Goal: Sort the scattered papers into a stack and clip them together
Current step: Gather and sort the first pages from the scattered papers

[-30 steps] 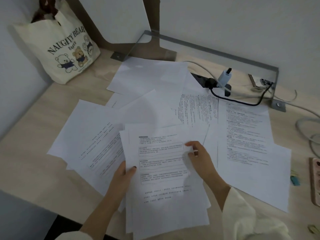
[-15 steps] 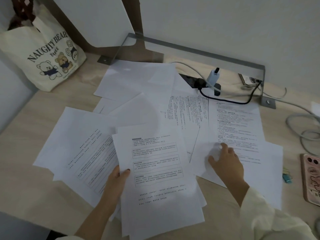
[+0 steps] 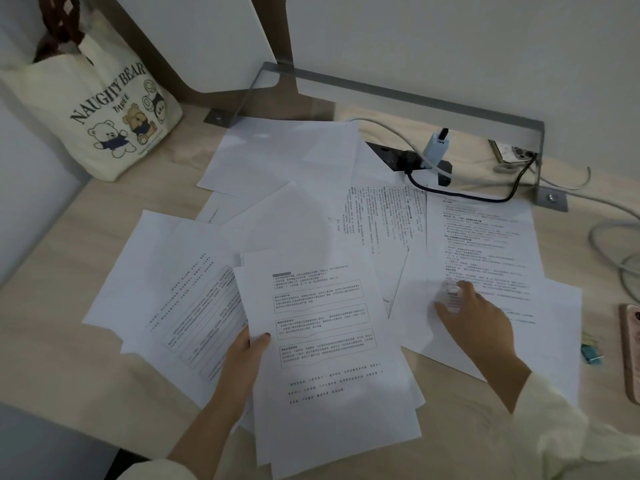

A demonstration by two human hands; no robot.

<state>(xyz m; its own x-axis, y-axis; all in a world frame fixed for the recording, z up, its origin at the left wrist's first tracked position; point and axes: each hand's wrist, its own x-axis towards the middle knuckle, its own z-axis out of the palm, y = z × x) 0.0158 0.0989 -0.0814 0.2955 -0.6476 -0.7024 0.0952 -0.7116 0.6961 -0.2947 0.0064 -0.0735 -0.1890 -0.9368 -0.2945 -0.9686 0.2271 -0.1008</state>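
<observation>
The left hand [image 3: 242,355] pinches the left edge of a small stack of printed sheets [image 3: 329,358], thumb on top and fingers underneath, closed on the paper. The stack lies at the near middle of the bench [image 3: 69,358], its long axis running from the person toward the wall, leaning slightly left, with the text upright to the wearer. Its lower sheets are fanned out unevenly, and the bottom edge reaches close to the near edge of the bench.

The right hand [image 3: 474,323] lies flat and spread, fingers open, pressing on a printed sheet on the right [image 3: 485,247], which overlaps a blank sheet beneath it.

More loose papers [image 3: 277,157] are scattered around: some angled at left under the stack, some blank toward the wall, one with its text turned sideways.

A blue binder clip [image 3: 591,351] sits just past the right-hand sheets, beside a phone [image 3: 632,351] at the frame's edge. A tote bag [image 3: 104,126] stands at the far left corner; cables [image 3: 606,230] and a charger [image 3: 437,147] crowd the far right. Bare bench shows at the left.
</observation>
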